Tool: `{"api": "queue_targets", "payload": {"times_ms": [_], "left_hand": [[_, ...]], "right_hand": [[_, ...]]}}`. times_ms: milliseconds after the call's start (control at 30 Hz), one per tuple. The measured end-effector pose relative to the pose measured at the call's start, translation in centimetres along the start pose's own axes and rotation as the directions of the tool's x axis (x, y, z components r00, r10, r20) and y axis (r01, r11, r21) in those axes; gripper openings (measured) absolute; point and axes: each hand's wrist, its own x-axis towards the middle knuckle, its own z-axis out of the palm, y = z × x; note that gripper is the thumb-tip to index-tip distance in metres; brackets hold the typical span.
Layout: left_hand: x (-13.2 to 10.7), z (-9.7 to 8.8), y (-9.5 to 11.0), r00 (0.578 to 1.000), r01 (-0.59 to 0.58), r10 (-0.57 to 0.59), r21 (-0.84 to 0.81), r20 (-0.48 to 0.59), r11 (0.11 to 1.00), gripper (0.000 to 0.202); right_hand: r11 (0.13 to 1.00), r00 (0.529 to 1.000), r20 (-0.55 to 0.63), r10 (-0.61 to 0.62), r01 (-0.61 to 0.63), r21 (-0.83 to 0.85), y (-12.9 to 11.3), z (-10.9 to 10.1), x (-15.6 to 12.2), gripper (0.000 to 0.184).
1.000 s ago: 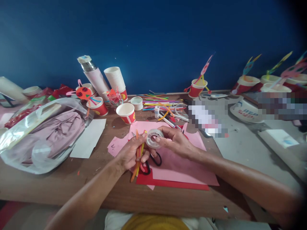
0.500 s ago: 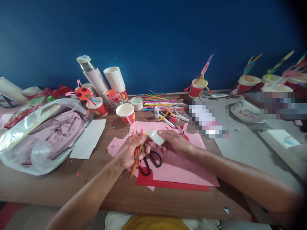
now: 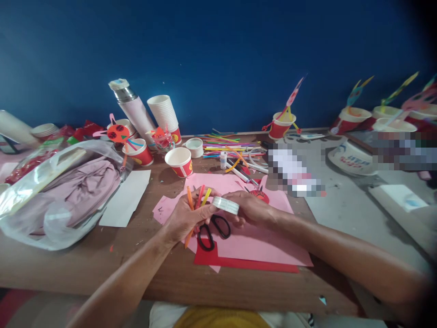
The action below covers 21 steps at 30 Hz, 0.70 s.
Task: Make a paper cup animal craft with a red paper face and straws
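Observation:
My left hand (image 3: 191,216) is closed around several thin coloured strips (image 3: 190,198), orange, red and yellow, whose tips fan out above the fingers. In my right hand (image 3: 251,207) is a roll of clear tape (image 3: 226,205), held between the hands and turned edge-on. The left thumb and fingertips reach the roll's near end; whether they pinch its tape end I cannot tell. Under the hands lie black-handled scissors (image 3: 221,227), blades mostly hidden, on pink paper (image 3: 259,243). A red cut-out face (image 3: 260,196) shows behind my right wrist.
Red paper (image 3: 246,265) lies under the pink sheet. Behind stand a paper cup (image 3: 178,161), stacked cups (image 3: 164,111), a flask (image 3: 134,105) and coloured pipe cleaners (image 3: 228,148). To the left are a plastic bag (image 3: 68,200) and white paper (image 3: 126,198); a decorated cup (image 3: 282,125) stands right.
The tape roll has turned from a tilted view to edge-on and shifted slightly right and down. My left hand has rotated, with its thumb now against the roll; the strips stay in it.

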Motion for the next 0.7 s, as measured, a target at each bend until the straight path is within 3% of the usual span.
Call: {"api": "queue_targets", "payload": {"times_ms": [167, 267, 367, 467, 567, 700], "left_hand": [[0.0, -0.1, -0.3, 0.999, -0.041, 0.041, -0.012, 0.015, 0.999, 0.029], [0.0, -0.4, -0.4, 0.998, -0.051, 0.052, 0.038, -0.025, 0.998, 0.025], [-0.1, -0.6, -0.1, 0.994, -0.076, 0.081, 0.076, -0.070, 0.994, 0.024], [-0.1, -0.6, 0.2, 0.992, -0.077, 0.086, 0.095, -0.096, 0.993, 0.026], [-0.2, -0.3, 0.7, 0.991, -0.091, 0.102, 0.125, -0.087, 0.988, 0.025], [-0.2, 0.0, 1.1, 0.989, -0.134, 0.141, 0.110, -0.052, 0.985, 0.022]], "right_hand": [[0.999, 0.999, -0.032, -0.010, 0.008, -0.049, 0.9, -0.1, 0.4, 0.048], [0.996, 0.996, 0.003, -0.084, 0.084, 0.031, 0.8, 0.1, 0.4, 0.054], [0.973, 0.976, 0.013, -0.218, 0.216, 0.086, 0.4, 0.3, 0.3, 0.044], [0.944, 0.944, -0.016, -0.329, 0.329, 0.001, 0.1, 0.2, 0.1, 0.030], [0.929, 0.931, -0.005, -0.366, 0.365, -0.057, 0.1, -0.1, 0.1, 0.028], [0.939, 0.938, 0.034, -0.344, 0.345, -0.015, 0.1, -0.2, 0.1, 0.027]]}}
